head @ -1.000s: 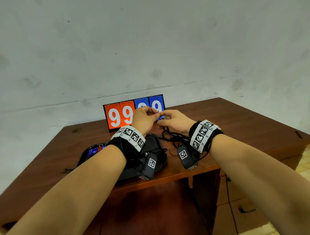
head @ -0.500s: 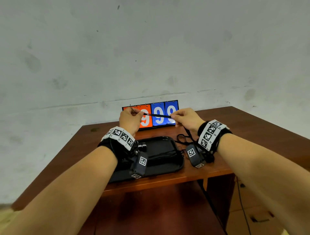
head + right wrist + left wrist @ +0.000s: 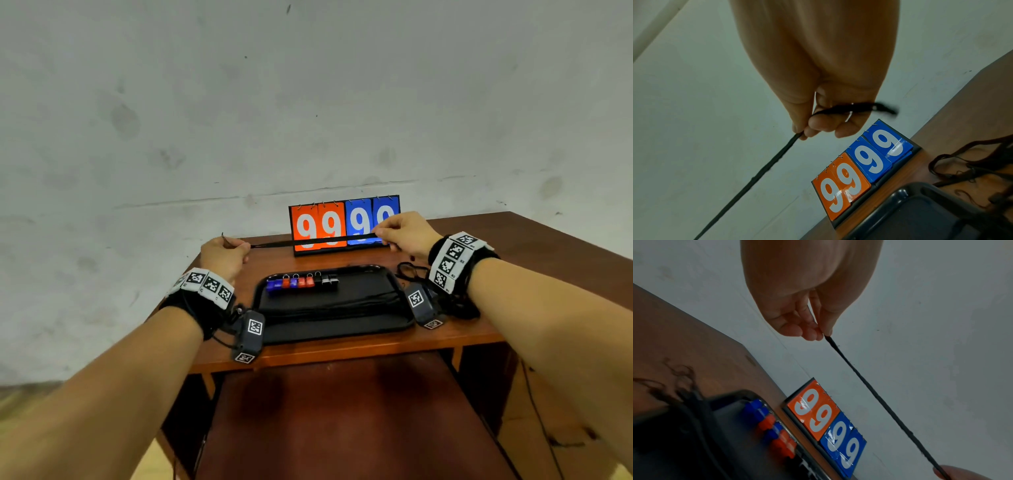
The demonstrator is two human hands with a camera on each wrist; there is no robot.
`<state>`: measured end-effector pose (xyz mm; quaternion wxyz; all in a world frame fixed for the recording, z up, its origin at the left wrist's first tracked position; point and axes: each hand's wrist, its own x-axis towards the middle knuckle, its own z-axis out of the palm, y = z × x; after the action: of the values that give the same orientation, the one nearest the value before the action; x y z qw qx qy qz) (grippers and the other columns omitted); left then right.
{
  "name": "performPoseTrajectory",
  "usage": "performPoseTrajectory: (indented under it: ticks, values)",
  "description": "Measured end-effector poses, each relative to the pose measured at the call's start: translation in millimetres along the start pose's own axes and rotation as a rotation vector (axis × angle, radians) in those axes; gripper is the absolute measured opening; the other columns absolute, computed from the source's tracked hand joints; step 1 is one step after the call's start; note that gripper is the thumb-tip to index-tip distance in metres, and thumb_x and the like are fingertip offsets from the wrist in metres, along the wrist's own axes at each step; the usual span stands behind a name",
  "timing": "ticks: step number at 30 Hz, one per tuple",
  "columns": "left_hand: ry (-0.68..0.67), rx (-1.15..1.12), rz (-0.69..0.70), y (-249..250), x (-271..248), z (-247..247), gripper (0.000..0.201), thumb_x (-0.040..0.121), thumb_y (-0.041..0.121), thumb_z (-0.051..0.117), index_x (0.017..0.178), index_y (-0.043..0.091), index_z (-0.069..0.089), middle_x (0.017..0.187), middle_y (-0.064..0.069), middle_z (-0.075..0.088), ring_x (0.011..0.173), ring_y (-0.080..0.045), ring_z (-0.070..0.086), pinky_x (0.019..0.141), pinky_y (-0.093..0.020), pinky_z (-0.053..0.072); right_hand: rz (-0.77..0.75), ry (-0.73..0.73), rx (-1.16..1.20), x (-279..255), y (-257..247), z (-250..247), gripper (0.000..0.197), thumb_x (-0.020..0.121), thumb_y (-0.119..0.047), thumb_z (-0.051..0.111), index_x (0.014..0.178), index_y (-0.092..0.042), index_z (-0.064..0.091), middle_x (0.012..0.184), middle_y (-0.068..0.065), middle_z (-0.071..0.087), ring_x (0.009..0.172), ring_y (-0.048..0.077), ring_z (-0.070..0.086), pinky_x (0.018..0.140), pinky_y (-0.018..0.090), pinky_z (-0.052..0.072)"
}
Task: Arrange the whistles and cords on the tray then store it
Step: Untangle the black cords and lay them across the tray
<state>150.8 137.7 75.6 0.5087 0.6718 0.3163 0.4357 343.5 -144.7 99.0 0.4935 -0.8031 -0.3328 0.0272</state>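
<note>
Both hands hold one black cord (image 3: 318, 241) taut above the tray (image 3: 329, 329), in front of the scoreboard (image 3: 344, 224): left hand (image 3: 224, 255) pinching one end, right hand (image 3: 406, 233) the other. Whistles (image 3: 301, 282) line the tray's far edge; loose cords (image 3: 409, 272) lie just right of it on the tabletop (image 3: 342, 351)

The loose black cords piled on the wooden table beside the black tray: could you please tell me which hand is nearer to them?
Right. The right hand is just above the loose black cords; the left hand is beyond the black tray's opposite side.
</note>
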Motion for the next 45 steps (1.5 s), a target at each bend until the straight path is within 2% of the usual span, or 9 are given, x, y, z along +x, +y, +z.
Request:
performPoseTrajectory:
  ticks: [8, 12, 14, 18, 21, 25, 32, 40, 45]
  values:
    - [-0.055, 0.098, -0.034, -32, -1, -36, 0.021, 0.084, 0.003, 0.071, 0.068, 0.014, 0.062, 0.066, -0.009, 0.064, 0.055, -0.017, 0.057, 0.046, -0.022, 0.042, 0.094, -0.072, -0.073, -19, 22, 4, 0.009, 0.091, -0.016, 0.066, 0.091, -0.01, 0.073, 0.064, 0.005, 0.062, 0.048, 0.012, 0.049, 0.042, 0.018, 0.043]
    - [-0.15, 0.191, -0.035, -45, -8, -39, 0.017, 0.084, 0.003, 0.07, 0.069, 0.01, 0.065, 0.061, -0.01, 0.06, 0.052, -0.018, 0.051, 0.049, -0.024, 0.04, 0.092, -0.093, -0.187, -26, 42, 5, 0.011, 0.091, -0.011, 0.066, 0.095, -0.008, 0.076, 0.076, 0.0, 0.07, 0.055, 0.009, 0.055, 0.061, 0.021, 0.052]
    - [-0.173, 0.256, -0.028, -50, -13, -39, 0.01, 0.083, 0.003, 0.07, 0.074, 0.006, 0.068, 0.059, -0.01, 0.059, 0.051, -0.019, 0.05, 0.051, -0.024, 0.041, 0.119, -0.096, -0.186, -27, 51, 7, 0.011, 0.09, -0.008, 0.066, 0.094, -0.008, 0.076, 0.076, 0.0, 0.071, 0.055, 0.011, 0.055, 0.06, 0.022, 0.053]
    - [-0.213, 0.392, -0.021, -59, -14, -39, 0.014, 0.081, 0.006, 0.072, 0.068, 0.012, 0.068, 0.058, -0.007, 0.063, 0.055, -0.02, 0.057, 0.055, -0.025, 0.045, 0.143, -0.123, -0.25, -31, 64, 10, 0.011, 0.088, -0.006, 0.068, 0.085, -0.012, 0.076, 0.064, -0.002, 0.069, 0.052, 0.01, 0.055, 0.048, 0.017, 0.047]
    - [-0.211, 0.469, -0.015, -64, -15, -37, 0.014, 0.08, 0.009, 0.074, 0.069, 0.014, 0.069, 0.062, -0.003, 0.065, 0.06, -0.019, 0.059, 0.061, -0.028, 0.046, 0.165, -0.135, -0.323, -33, 72, 9, 0.011, 0.084, -0.008, 0.072, 0.077, -0.016, 0.075, 0.051, -0.013, 0.065, 0.053, 0.008, 0.056, 0.055, 0.023, 0.046]
    - [-0.216, 0.543, 0.0, -67, -18, -36, 0.011, 0.078, 0.012, 0.076, 0.071, 0.014, 0.07, 0.069, -0.001, 0.067, 0.07, -0.021, 0.063, 0.064, -0.026, 0.046, 0.193, -0.134, -0.392, -35, 79, 8, 0.013, 0.082, -0.011, 0.075, 0.073, -0.02, 0.073, 0.068, -0.009, 0.066, 0.06, 0.006, 0.058, 0.057, 0.019, 0.042]
    - [-0.243, 0.642, -0.031, -70, -20, -27, 0.012, 0.078, 0.01, 0.075, 0.069, 0.015, 0.069, 0.071, 0.001, 0.068, 0.073, -0.02, 0.065, 0.064, -0.027, 0.048, 0.235, -0.135, -0.438, -33, 89, 9, 0.013, 0.08, -0.019, 0.078, 0.069, -0.023, 0.072, 0.078, -0.007, 0.07, 0.074, 0.009, 0.063, 0.057, 0.019, 0.043]
    - [-0.28, 0.674, -0.065, -74, -17, -24, 0.011, 0.077, 0.01, 0.075, 0.069, 0.015, 0.07, 0.075, -0.002, 0.07, 0.078, -0.022, 0.067, 0.066, -0.029, 0.05, 0.244, -0.127, -0.439, -31, 95, 13, 0.008, 0.081, -0.017, 0.076, 0.076, -0.022, 0.075, 0.081, -0.008, 0.07, 0.076, 0.007, 0.062, 0.062, 0.019, 0.044]
    - [-0.284, 0.69, -0.073, -75, -18, -24, 0.009, 0.077, 0.012, 0.076, 0.071, 0.015, 0.071, 0.077, -0.002, 0.071, 0.08, -0.02, 0.067, 0.066, -0.028, 0.049, 0.243, -0.134, -0.421, -31, 94, 14, 0.005, 0.082, -0.015, 0.074, 0.082, -0.019, 0.077, 0.079, -0.01, 0.068, 0.075, 0.005, 0.061, 0.057, 0.016, 0.042]
